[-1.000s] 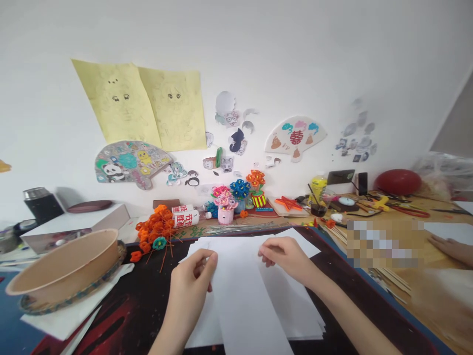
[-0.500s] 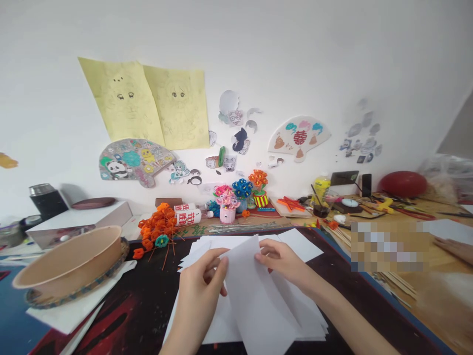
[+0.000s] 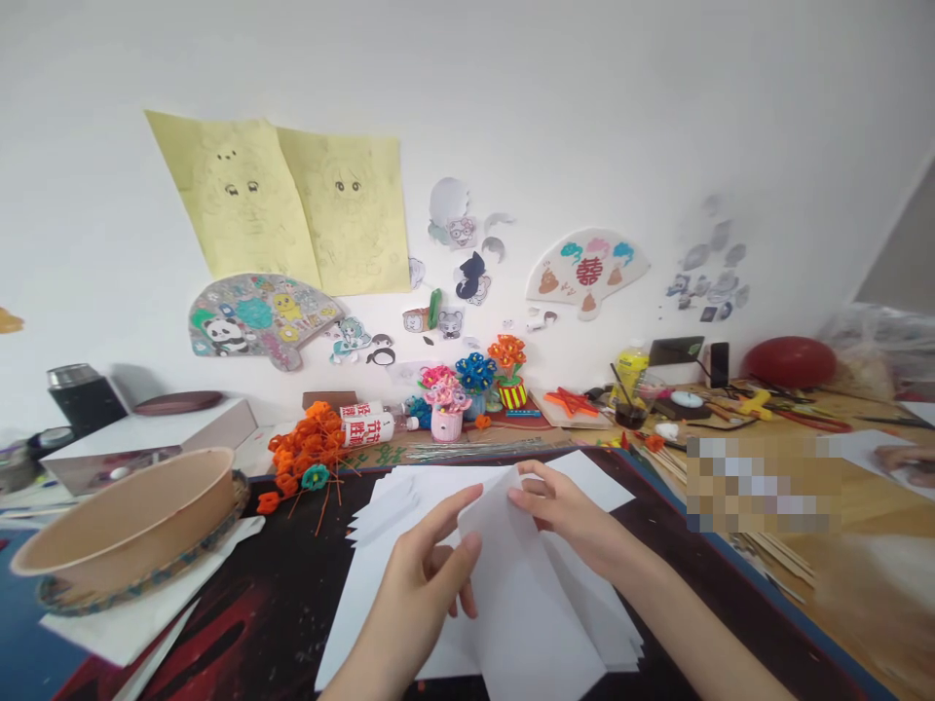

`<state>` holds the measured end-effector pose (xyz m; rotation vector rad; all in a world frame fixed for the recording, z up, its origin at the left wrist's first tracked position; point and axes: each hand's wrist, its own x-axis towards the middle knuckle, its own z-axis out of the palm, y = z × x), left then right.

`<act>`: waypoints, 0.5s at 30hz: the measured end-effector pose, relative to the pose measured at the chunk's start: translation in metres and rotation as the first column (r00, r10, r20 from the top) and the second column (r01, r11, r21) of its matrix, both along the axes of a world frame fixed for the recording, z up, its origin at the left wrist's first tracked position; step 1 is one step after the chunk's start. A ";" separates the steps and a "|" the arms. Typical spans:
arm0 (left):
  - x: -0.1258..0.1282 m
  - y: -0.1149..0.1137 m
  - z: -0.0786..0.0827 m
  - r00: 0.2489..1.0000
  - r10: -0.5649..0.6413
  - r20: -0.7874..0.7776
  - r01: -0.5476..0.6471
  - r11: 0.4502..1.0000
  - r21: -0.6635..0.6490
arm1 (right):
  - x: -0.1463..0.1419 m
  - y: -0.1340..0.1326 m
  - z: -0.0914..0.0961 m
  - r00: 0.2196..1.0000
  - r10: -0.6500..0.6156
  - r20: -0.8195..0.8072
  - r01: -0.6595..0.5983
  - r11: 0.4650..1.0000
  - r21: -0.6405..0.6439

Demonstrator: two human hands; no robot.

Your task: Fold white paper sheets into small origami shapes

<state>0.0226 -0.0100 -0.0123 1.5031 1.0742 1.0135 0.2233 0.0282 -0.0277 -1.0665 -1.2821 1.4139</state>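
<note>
A folded sheet of white paper stands tilted between my hands, above a loose stack of white paper on the dark mat. My left hand pinches its left edge, thumb on the near face and the forefinger at the upper edge. At the sheet's top corner, my right hand grips with thumb and fingers. Part of the right hand's fingers is hidden behind the paper. Beyond the stack, orange pipe-cleaner flowers lie in a bunch, with a pink flower pot nearby.
At the left a beige oval bowl sits on a woven ring. A drink cup, a yellow bottle and wooden sticks are at the right. Another person's hand rests on paper at the far right.
My left hand has slid up and right along the sheet, its forefinger now reaching the upper edge. The sheet has shifted slightly right. The other person's hand has moved and curled.
</note>
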 end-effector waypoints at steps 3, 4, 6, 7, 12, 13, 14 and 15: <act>0.002 -0.008 0.004 0.988 -0.043 -0.148 0.057 0.994 0.090 | 0.000 -0.003 0.005 0.995 0.063 -0.074 -0.059 0.996 0.061; 0.003 -0.010 0.006 0.979 -0.036 -0.203 0.064 0.988 0.137 | -0.001 -0.003 0.006 0.993 0.079 -0.089 -0.072 0.994 0.082; 0.005 -0.015 0.007 0.959 -0.017 -0.284 0.089 0.966 0.242 | -0.001 -0.004 0.008 0.992 0.076 -0.098 -0.065 0.992 0.111; 0.006 -0.016 0.007 0.951 -0.021 -0.308 0.112 0.953 0.282 | -0.001 -0.003 0.008 0.994 0.058 -0.092 -0.046 0.991 0.129; 0.006 -0.015 0.001 0.915 -0.110 -0.389 0.239 0.924 0.300 | 0.005 0.001 0.011 0.998 -0.065 -0.019 0.068 0.963 0.260; 0.006 -0.015 0.001 0.903 -0.125 -0.411 0.262 0.918 0.297 | 0.007 0.002 0.011 0.995 -0.097 0.005 0.092 0.957 0.274; 0.005 -0.015 0.001 0.892 -0.136 -0.432 0.283 0.912 0.297 | 0.009 0.003 0.011 0.990 -0.139 0.033 0.123 0.949 0.292; 0.005 -0.015 0.002 0.882 -0.144 -0.449 0.300 0.906 0.299 | 0.011 0.003 0.011 0.981 -0.187 0.059 0.159 0.935 0.317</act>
